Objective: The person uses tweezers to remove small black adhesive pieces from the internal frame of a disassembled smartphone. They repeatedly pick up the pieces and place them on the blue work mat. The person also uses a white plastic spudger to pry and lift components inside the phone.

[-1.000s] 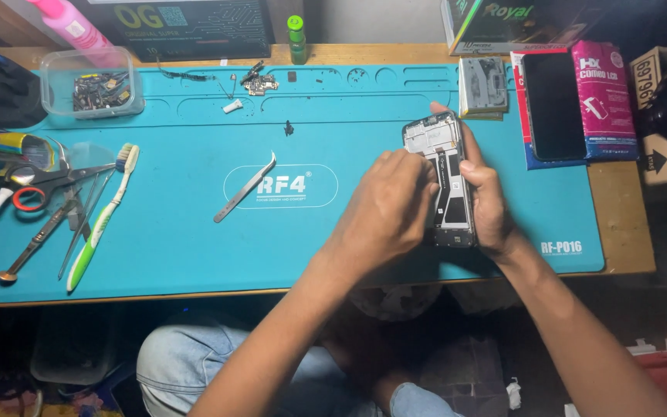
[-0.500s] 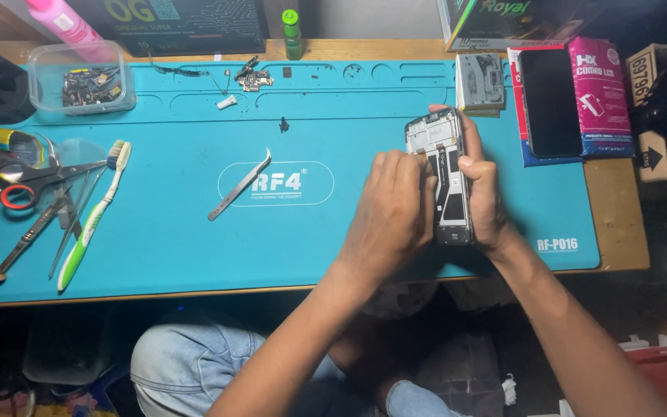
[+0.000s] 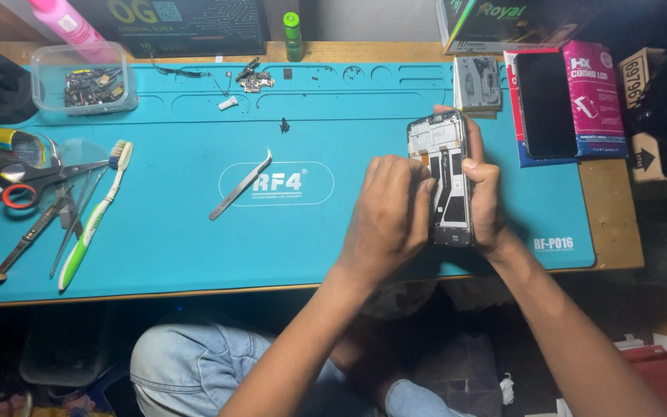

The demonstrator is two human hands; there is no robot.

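Observation:
An opened phone frame (image 3: 447, 174) with its insides bare lies lengthwise on the right part of a teal work mat (image 3: 194, 224). My right hand (image 3: 485, 193) grips the frame along its right edge, thumb at the top corner. My left hand (image 3: 389, 216) rests against the frame's left side, fingertips pressed onto its middle. What the fingertips touch is hidden under them.
Metal tweezers (image 3: 241, 185) lie mid-mat. At the left are scissors (image 3: 32, 179), a green toothbrush (image 3: 94, 216) and thin tools. A clear box of parts (image 3: 82, 77) stands far left. Small loose parts (image 3: 252, 79) sit at the mat's back edge. A dark phone screen (image 3: 546, 104) lies on a pink box at right.
Both hands stay on the phone frame; my left fingers shift slightly over its middle. The view has drifted a little.

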